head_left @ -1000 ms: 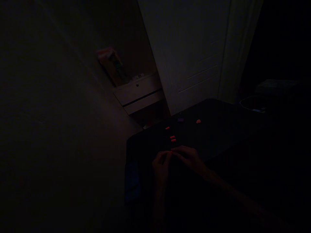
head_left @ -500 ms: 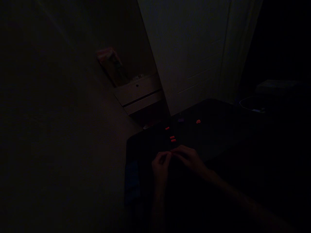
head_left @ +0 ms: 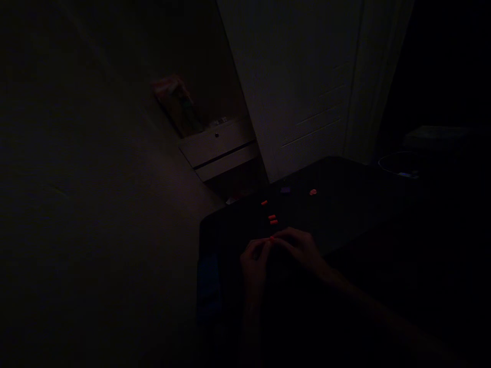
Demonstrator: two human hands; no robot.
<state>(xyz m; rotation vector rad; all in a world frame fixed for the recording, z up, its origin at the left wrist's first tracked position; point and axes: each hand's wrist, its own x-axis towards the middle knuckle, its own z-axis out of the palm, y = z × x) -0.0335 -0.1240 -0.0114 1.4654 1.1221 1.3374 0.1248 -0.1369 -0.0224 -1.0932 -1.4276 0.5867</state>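
Observation:
In the head view, my left hand [head_left: 253, 259] is closed in a pinch, its thumb and finger meeting at a small red piece [head_left: 272, 238]. My right hand [head_left: 302, 249] comes in from the right and pinches the same piece, so the fingertips of both hands almost touch. Most of the piece is hidden by fingers, and the darkness hides its kind. Just beyond the hands, two short red bars [head_left: 272, 220] lie side by side on the dark table [head_left: 337, 204]. A third red bar [head_left: 264, 203] lies a little farther back.
A small orange-red roundish thing [head_left: 313, 192] and a dark purple block [head_left: 285, 190] are near the table's far side. A flat blue thing [head_left: 209, 283] lies at the left edge. Behind stand a pale door [head_left: 299, 92] and a drawer unit [head_left: 218, 145]. A thin cable [head_left: 387, 162] curves at the right.
The red piece between my fingertips shows more brightly now. My right hand has shifted very slightly; the bars on the table have not moved.

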